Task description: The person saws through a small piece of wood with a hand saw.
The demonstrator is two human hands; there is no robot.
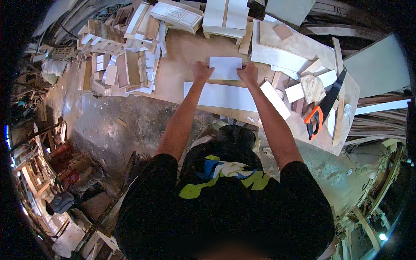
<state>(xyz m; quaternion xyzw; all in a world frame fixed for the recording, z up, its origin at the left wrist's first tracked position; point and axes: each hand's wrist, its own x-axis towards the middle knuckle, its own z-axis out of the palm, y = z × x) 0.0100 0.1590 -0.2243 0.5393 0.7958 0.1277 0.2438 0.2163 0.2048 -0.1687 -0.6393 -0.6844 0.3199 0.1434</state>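
Observation:
My left hand (203, 71) and my right hand (247, 73) grip a small white rectangular panel (225, 67) by its two side edges, above the brown worktop (182, 52). A longer white board (220, 96) lies flat just nearer to me, between my forearms. To the right of my right hand are several loose white and wooden offcuts (294, 92). A hand saw (320, 115) with an orange and black handle lies among them at the worktop's right side.
Small wooden furniture pieces (112, 69) crowd the worktop's left, with white pieces (224, 17) along the back. Stacked boards (281, 52) sit at the back right beside a large pale panel (372, 65). Scrap timber (43, 182) lies on the floor around.

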